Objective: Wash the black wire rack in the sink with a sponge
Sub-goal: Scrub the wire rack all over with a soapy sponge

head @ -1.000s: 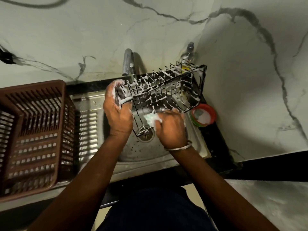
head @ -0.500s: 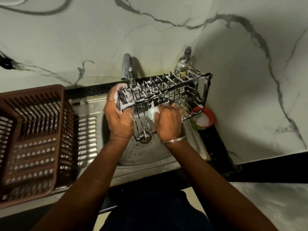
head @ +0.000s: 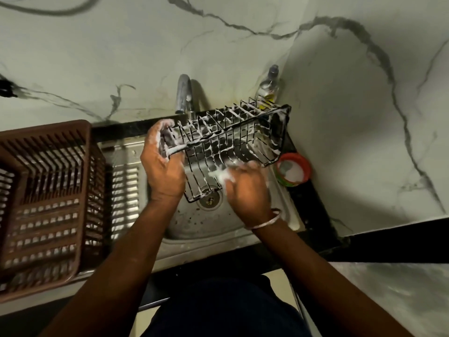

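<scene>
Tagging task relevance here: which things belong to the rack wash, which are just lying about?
In the job: black wire rack, gripped by left hand; sponge in right hand; sink; red-rimmed tub of white soap, probably.
Lying about: brown basket; bottle behind the rack.

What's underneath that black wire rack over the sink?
The sink basin and its drain, seen below the black wire rack at its lowest corner. The left hand gripping the rack and the right hand with the sponge cover parts of the basin, so anything there is hidden.
</scene>
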